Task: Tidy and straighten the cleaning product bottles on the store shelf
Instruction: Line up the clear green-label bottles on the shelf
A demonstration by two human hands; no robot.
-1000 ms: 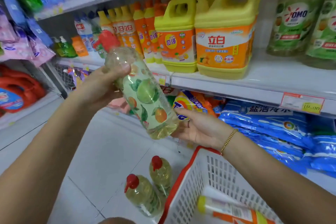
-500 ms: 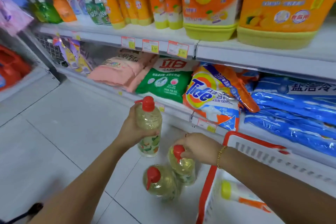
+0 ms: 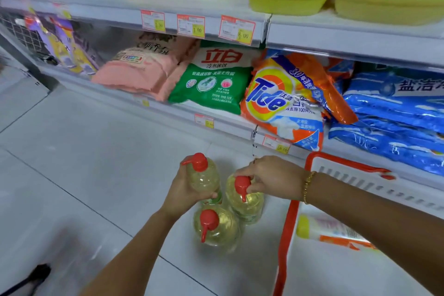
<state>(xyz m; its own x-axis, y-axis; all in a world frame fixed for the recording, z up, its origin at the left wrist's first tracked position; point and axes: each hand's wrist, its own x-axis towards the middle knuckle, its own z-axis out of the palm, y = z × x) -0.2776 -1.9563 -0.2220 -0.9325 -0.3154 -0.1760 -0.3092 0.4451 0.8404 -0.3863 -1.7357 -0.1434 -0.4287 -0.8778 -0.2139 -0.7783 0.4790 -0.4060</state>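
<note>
two bottles in hand, a third waiting on the floor

my left grip [image 3: 186, 191] is wrapped round the body of an upright bottle [image 3: 204, 176] of yellow liquid, fingers curled about its lower half. my right grip [image 3: 272, 176] is closed on the red cap [image 3: 241, 185] of a second bottle [image 3: 249, 206], pinching it from above, with the forearm coming in from the right. a third bottle [image 3: 221, 228] stands just in front of both, touching them or nearly so, with no hand on it. all three are low by the floor [image 3: 96, 163], beside the red rim of the basket [image 3: 287, 228]. they sit well below the shelf [image 3: 348, 42] where the other detergent bottles stand. i cannot tell whether the bottle in my left grip rests on the tiles or hangs just above them, because its base is hidden.

as i judge it, the step is to lift these up to the shelf. a pinch on a cap is a weak hold for a full bottle, so i would slide the right grip down to the neck or body before raising it. i would lift both straight up, so neither swings into the third bottle and tips it. each should go down upright, label outward, in line with its neighbours. then i would reach down for the last one.
</note>
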